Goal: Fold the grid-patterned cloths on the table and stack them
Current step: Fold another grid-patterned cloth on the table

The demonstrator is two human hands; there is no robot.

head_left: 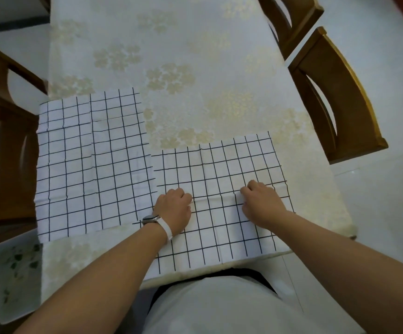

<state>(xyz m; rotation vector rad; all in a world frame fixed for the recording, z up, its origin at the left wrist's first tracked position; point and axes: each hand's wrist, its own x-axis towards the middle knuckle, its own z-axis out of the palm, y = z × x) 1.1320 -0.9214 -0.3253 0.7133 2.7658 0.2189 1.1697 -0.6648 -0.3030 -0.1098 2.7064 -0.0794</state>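
A long table [195,56] covered in a cream sheet with faint gold flower prints ran up the middle of the frame, over a pale tiled floor. Two wooden chairs [335,92] stood along its right edge, another wooden chair [2,141] sat at the left edge, and a white tray [12,273] printed with green leaves lay at the lower left, beside the table. Two white cloths with a black grid lay flat on the table, just beside each other. The left cloth [92,165] filled the centre left of the frame, its left border reaching the table's edge. The right cloth [219,169] lay lower and to the right of centre, its near border at the table's bottom edge, with a crease running across it between the hands. Both hands rested on this right cloth. The left hand [175,208], with a watch on a white band [157,221] at the wrist, had its fingers curled down and pinching the cloth at the crease. The right hand [260,203] likewise had its fingers curled together, pinching the cloth, which was slightly rucked at the fingertips. A white shirt [219,309] filled the bottom of the frame.
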